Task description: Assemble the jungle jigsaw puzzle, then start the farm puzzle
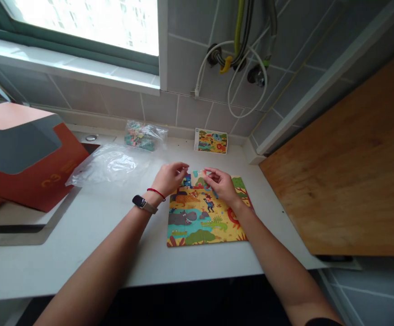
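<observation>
A colourful animal jigsaw puzzle (197,217) lies on the white counter in front of me, showing a hippo, a crocodile and a lion. Over its top left corner is my left hand (172,179), thumb and fingers pinched close together beside a dark blue piece (187,180); whether they grip it I cannot make out. My right hand (221,183) is at the puzzle's upper edge, its thumb and index finger closed at a small puzzle piece (203,174). Part of the top row is hidden behind my hands.
A picture card (211,141) lies behind the puzzle near the tiled wall. Left of it are a plastic bag of pieces (142,136), an empty clear bag (111,165) and an orange box (47,181). A wooden panel (353,172) stands at the right.
</observation>
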